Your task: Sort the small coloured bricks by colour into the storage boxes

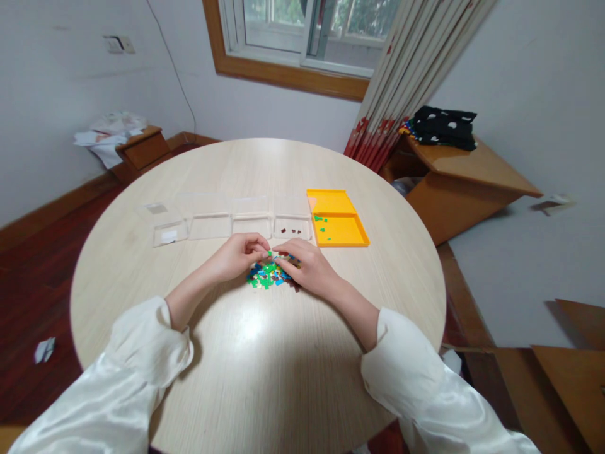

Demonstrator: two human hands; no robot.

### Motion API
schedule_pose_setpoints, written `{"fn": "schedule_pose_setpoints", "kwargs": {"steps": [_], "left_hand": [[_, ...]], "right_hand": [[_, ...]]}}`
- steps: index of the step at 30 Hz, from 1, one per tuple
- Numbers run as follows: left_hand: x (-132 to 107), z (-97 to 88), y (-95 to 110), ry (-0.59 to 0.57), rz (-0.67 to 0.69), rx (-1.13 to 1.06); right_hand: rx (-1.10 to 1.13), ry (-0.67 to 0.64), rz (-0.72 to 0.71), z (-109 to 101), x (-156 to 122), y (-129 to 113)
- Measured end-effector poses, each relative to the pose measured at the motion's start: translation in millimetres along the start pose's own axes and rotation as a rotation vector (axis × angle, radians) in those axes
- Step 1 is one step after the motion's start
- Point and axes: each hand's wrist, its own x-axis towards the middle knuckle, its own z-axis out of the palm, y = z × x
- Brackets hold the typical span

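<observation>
A mixed pile of small green, blue, yellow, white and brown pieces (268, 275), looking like tiny building bricks, lies on the round table. My left hand (241, 255) is at the pile's far left side, thumb and fingertips pinched on a green brick (270, 253). My right hand (307, 265) rests over the pile's right part, thumb and index finger apart, touching or just above the pieces. It hides some of them. Beyond it, an open orange box (347, 234) contains several green pieces (322, 230). A clear box (305, 234) beside it holds a few brown pieces (283, 231).
More open clear plastic boxes (210, 227) stand in a row to the left, the leftmost with a white label (169, 236). The pale round table (246, 378) reaches around my forearms. A wooden cabinet (466, 183) with black cloth (444, 128) stands at the right.
</observation>
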Motion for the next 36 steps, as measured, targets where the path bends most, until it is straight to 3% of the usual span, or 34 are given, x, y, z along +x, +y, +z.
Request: {"fn": "schedule_pose_setpoints", "kwargs": {"steps": [6, 12, 17, 22, 29, 36], "left_hand": [[-0.8, 6.3, 0.4, -0.040, 0.030, -0.098], [-1.1, 9.9, 0.5, -0.003, 0.064, -0.057], [0.2, 7.1, -3.6, 0.137, 0.115, 0.235], [2.1, 6.6, -8.4, 0.100, 0.255, 0.504], [4.8, 12.9, -17.5, -0.008, 0.341, 0.719], [6.2, 12.4, -21.2, -0.025, 0.325, 0.753]], "right_hand": [[-0.012, -0.045, -0.021, 1.9, 0.6, 0.0], [-0.021, 0.006, -0.028, -2.2, 1.9, 0.7], [-0.073, 0.186, 0.056, -15.2, 2.4, 11.8], [-0.196, 0.362, 0.142, -35.5, 0.7, 35.7], [-0.296, 0.354, 0.325, -47.2, -6.3, 58.8], [-0.317, 0.324, 0.316, -41.0, -7.4, 59.6]]}}
